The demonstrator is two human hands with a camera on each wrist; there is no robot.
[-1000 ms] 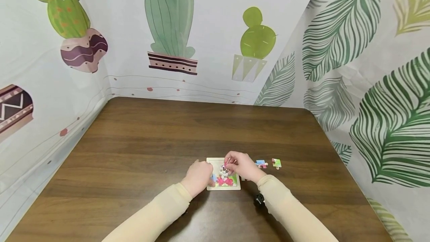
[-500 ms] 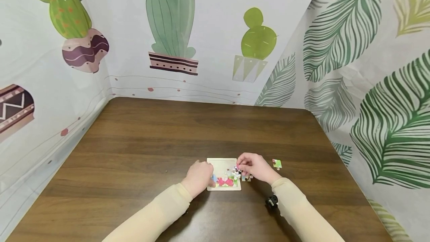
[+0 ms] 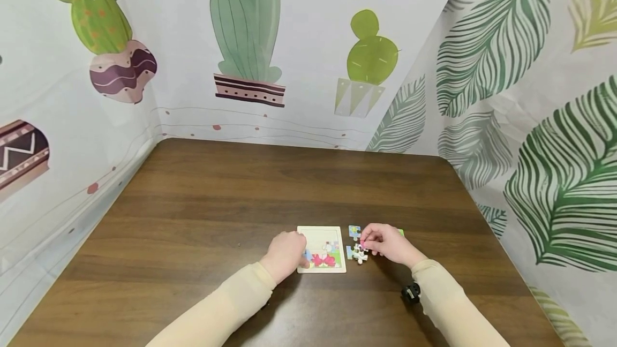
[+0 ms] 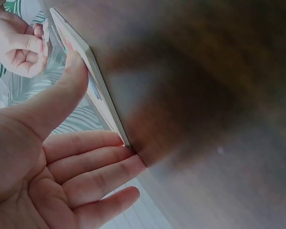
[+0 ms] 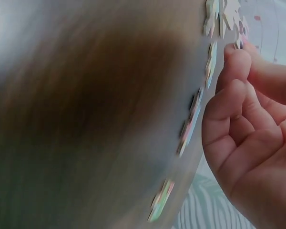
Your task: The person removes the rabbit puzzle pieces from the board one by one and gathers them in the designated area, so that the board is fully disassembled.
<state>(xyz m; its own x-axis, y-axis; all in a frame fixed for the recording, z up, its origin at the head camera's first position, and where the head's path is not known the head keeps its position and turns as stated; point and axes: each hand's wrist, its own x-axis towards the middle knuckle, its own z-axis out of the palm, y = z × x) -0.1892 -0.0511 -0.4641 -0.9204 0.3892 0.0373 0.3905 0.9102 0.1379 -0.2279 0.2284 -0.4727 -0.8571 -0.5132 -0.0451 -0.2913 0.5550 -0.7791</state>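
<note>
1. A puzzle piece (image 3: pixel 360 252), white with touches of pink, is pinched between the thumb and index finger of the right hand (image 3: pixel 388 242), just to the right of the frame.
2. A light-blue piece (image 3: pixel 349 252) shows beside and partly behind it; whether the two touch, I cannot tell from here.
3. A blue piece with a yellow star (image 3: pixel 354 230) lies on the table just beyond, and a green piece (image 5: pixel 162 200) lies farther right, mostly hidden by the hand in the head view.
4. The pale puzzle frame (image 3: pixel 318 228) is partly filled, with red-pink flowers (image 3: pixel 324 261) along its near side.
5. The left hand (image 3: pixel 285 250) has its thumb on the frame and its fingers extended, fingertips at the edge.
6. Around these spreads the brown wooden table (image 3: pixel 217 197), backed by a cactus-and-leaf wall covering (image 3: pixel 308 42).
</note>
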